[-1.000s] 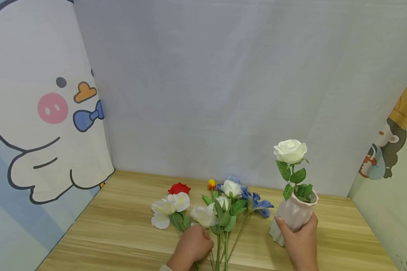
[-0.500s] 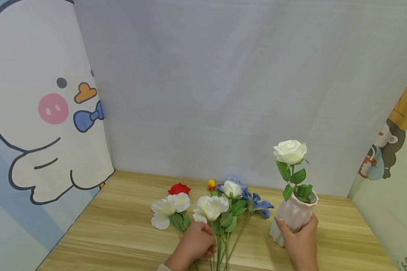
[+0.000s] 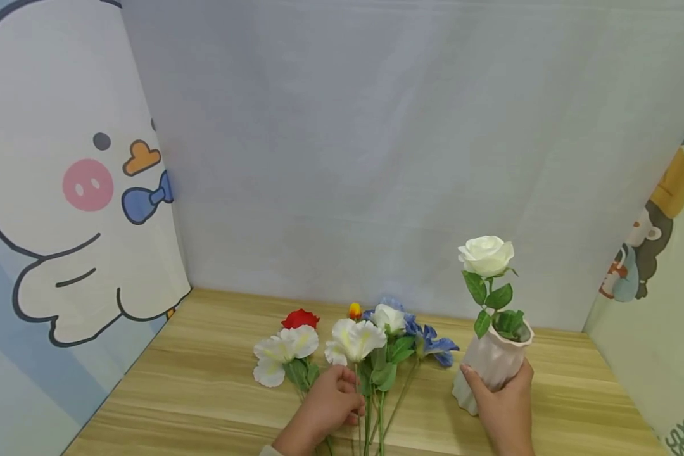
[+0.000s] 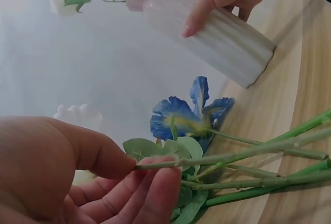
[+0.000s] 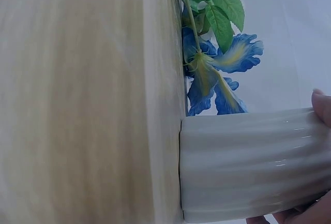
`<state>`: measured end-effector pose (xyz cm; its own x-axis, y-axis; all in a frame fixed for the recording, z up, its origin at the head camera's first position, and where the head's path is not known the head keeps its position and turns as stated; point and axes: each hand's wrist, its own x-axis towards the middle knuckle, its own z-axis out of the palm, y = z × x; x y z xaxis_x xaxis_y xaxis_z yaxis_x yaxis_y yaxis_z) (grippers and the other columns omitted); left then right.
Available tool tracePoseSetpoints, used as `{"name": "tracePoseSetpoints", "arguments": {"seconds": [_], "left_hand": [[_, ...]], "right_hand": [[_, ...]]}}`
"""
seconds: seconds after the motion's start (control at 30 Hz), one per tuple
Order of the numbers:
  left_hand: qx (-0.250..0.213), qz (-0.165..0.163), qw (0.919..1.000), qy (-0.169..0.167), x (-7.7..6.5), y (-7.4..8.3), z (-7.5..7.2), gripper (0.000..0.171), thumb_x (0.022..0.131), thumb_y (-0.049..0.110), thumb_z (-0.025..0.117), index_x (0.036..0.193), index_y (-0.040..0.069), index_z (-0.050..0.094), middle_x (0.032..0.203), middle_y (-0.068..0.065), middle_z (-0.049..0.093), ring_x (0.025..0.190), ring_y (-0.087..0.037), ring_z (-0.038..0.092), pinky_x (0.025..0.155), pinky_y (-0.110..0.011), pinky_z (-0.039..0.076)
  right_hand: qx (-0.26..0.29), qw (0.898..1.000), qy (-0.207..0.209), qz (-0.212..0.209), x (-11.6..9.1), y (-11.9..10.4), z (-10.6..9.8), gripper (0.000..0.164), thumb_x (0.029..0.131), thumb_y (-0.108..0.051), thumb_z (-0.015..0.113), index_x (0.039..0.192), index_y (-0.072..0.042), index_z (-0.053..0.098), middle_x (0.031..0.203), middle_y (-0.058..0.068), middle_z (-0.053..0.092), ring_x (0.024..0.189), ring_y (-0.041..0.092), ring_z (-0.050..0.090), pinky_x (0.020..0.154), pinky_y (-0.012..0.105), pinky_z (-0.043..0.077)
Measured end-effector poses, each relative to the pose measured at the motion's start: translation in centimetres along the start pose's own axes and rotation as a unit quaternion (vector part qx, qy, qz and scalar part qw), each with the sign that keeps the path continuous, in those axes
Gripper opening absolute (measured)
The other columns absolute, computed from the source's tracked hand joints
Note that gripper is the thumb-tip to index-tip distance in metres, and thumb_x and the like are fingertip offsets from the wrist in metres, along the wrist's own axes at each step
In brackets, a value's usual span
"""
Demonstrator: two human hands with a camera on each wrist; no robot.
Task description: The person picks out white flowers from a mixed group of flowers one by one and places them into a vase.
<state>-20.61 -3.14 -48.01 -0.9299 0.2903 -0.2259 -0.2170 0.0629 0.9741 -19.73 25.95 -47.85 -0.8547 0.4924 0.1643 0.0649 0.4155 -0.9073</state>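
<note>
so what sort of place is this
Probably a screened-off tabletop booth: a wood-grain table, a plain grey backdrop behind it, and cartoon-printed panels at either side.

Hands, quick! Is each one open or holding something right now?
Left hand: pinching a white iris stem.
Right hand: holding the ridged white vase.

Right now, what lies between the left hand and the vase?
Head view: flower stems and leaves, then bare tabletop up to the vase, with a blue flower farther back.
</note>
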Motion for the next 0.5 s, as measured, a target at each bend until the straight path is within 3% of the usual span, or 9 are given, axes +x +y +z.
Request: {"name": "tracePoseSetpoints", "arguments": {"seconds": [0.3,0.5], "left_hand": [[-0.038,0.025,0.9984,-0.034,0.08,0.59,-0.02,0.034,0.094,0.002,0.052,0.126,0.004,0.042,0.087,-0.017,0.060,0.073,-0.027,0.062,0.062,-0.042,0.054],[-0.061,0.035,0.9970,-0.032,0.08,0.68,0.16,0.037,0.095,0.002,0.049,0.130,0.007,0.037,0.088,-0.019,0.060,0.077,-0.032,0.063,0.062,-0.043,0.055]], "right_hand": [[-0.001,1.000,0.000,-0.004,0.02,0.00,-0.04,0.108,0.071,-0.048,0.077,0.146,-0.009,0.009,0.130,0.022,0.037,0.115,0.038,0.041,0.092,0.060,0.035],[-0.001,1.000,0.000,-0.003,0.04,0.11,0.01,0.109,0.071,-0.049,0.077,0.146,-0.009,0.009,0.129,0.022,0.037,0.114,0.038,0.041,0.091,0.060,0.036]]}}
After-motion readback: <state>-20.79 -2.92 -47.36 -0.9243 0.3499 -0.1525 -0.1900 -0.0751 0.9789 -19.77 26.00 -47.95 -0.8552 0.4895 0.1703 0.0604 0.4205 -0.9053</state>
